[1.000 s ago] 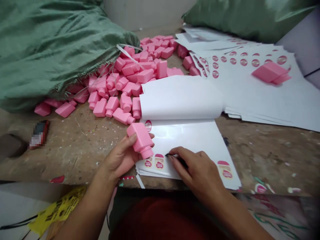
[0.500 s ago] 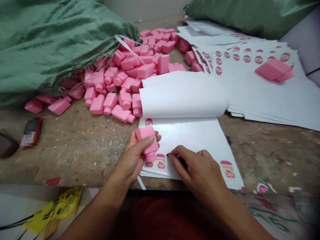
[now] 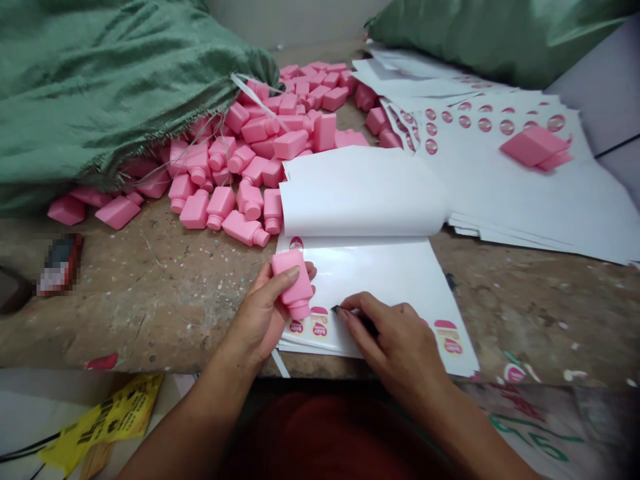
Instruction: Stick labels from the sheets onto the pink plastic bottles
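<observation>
My left hand [image 3: 257, 317] is shut around a pink plastic bottle [image 3: 293, 283], its cap pointing down, just over the left edge of a stack of white label sheets [image 3: 380, 287]. Printed pink "BABY" labels [image 3: 320, 322] line the near edge of the top sheet. My right hand [image 3: 395, 340] rests on that sheet, its fingers pinching a small dark tool [image 3: 357, 318] at the sheet's surface. The tool's shape is mostly hidden by the fingers. The upper sheets [image 3: 363, 193] are folded back, away from me.
Several pink bottles [image 3: 245, 177] lie heaped on the worn wooden bench [image 3: 135, 313], spilling from a green woven sack [image 3: 110, 87]. More label sheets [image 3: 520, 193] spread to the right, with a pink bottle [image 3: 534, 148] on them. A pixelated object [image 3: 60, 265] lies at left.
The left hand has turned the bottle slightly more upright and moved it a little right since the oldest frame. The right hand stays nearly still, and the view has shifted slightly.
</observation>
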{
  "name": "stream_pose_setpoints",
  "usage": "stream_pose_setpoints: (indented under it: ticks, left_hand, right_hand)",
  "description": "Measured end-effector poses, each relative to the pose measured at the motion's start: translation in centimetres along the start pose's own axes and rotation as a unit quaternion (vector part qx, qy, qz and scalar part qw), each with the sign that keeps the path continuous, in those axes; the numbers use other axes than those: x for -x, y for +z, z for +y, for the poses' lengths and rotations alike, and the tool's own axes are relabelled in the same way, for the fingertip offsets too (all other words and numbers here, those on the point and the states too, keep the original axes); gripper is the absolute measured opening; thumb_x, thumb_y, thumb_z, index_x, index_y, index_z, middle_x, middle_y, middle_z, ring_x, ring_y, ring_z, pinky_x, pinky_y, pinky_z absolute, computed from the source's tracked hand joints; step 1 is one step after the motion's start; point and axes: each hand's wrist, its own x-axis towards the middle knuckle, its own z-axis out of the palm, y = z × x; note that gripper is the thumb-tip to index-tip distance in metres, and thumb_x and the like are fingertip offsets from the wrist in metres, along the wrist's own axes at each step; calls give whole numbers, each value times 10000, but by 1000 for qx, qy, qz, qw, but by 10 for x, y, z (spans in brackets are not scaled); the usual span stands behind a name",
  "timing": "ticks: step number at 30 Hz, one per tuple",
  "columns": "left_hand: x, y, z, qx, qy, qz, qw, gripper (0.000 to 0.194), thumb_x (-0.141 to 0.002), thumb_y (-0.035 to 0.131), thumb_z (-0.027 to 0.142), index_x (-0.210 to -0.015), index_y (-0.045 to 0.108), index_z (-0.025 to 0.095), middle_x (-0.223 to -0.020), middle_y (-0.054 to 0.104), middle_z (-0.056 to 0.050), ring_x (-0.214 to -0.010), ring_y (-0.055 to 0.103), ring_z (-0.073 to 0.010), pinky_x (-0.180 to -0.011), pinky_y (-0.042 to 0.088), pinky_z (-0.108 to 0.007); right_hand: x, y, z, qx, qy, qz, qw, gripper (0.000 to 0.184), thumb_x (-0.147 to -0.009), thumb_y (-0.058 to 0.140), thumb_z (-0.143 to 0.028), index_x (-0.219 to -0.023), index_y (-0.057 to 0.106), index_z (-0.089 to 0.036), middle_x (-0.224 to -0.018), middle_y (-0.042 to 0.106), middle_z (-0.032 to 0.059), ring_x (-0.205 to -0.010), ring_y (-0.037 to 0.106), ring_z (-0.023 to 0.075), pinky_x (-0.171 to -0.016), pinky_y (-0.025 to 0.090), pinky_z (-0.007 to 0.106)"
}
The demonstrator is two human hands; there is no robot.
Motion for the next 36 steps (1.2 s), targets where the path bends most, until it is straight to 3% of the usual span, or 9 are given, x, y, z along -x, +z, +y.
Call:
stream_pose_setpoints:
  ticks: [12, 17, 21, 24, 27, 30, 33, 36]
  left_hand:
    - [-1, -2, -2, -14, 3, -20, 1000, 216, -754, 707, 168, -960, 643, 161, -926, 707, -61, -888, 648, -168, -909, 499, -340]
    - [0, -3, -1, -8, 1, -23, 1000, 221, -771, 694, 163, -985, 639, 157, -935, 706, -69, -909, 656, -182, -894, 507, -344]
    - [0, -3, 0, 9, -4, -18, 1000, 236, -811, 651, 156, -1046, 632, 145, -938, 712, -84, -957, 667, -211, -885, 520, -364]
    - [1, -3, 1, 24, -6, -22, 999, 264, -825, 637, 159, -1088, 624, 133, -949, 715, -98, -992, 670, -231, -903, 520, -382]
    - [0, -3, 1, 27, -6, -19, 999, 276, -826, 639, 164, -1100, 624, 138, -981, 714, -102, -1004, 671, -236, -914, 520, -387]
    - [-1, -3, 1, 18, -4, -17, 1000, 258, -829, 640, 175, -1085, 628, 142, -1007, 707, -105, -994, 672, -233, -876, 529, -367]
    - [1, -2, 2, -5, 9, -21, 1000, 253, -807, 661, 164, -1057, 635, 141, -1041, 694, -101, -981, 669, -221, -838, 529, -331]
    - [10, 2, 1, -56, 27, -37, 997, 303, -768, 706, 154, -1061, 630, 158, -1085, 680, -92, -991, 658, -219, -806, 526, -308]
  right_hand:
    - [-5, -1, -7, 30, -15, 4, 999, 275, -974, 405, -255, -801, 613, -208, -583, 635, -4, -471, 437, 182, -531, 288, 286]
    - [-5, -2, -3, -44, 18, -34, 998, 234, -958, 451, -311, -833, 634, -235, -632, 667, -17, -508, 511, 188, -536, 344, 281]
    - [3, -4, -2, -44, 53, -50, 996, 242, -952, 466, -345, -978, 682, -240, -742, 720, 17, -555, 569, 209, -538, 401, 302]
    - [12, -7, -6, -30, 30, -82, 996, 315, -941, 503, -330, -1174, 676, -209, -864, 757, 72, -639, 640, 256, -634, 480, 393]
    - [22, -18, -12, -119, 16, -166, 979, 416, -914, 578, -327, -1318, 613, -236, -1002, 754, 84, -794, 688, 286, -774, 518, 476]
    - [25, -33, -14, -297, 47, -215, 929, 382, -890, 643, -374, -1271, 645, -335, -1099, 734, 28, -913, 694, 250, -809, 551, 397]
    - [19, -45, -10, -422, 113, -137, 889, 221, -821, 724, -410, -1028, 735, -332, -967, 741, -2, -871, 693, 220, -733, 565, 300]
    - [8, -48, -8, -444, 202, -17, 873, 144, -766, 767, -374, -832, 693, -268, -780, 678, -10, -686, 646, 172, -550, 516, 232]
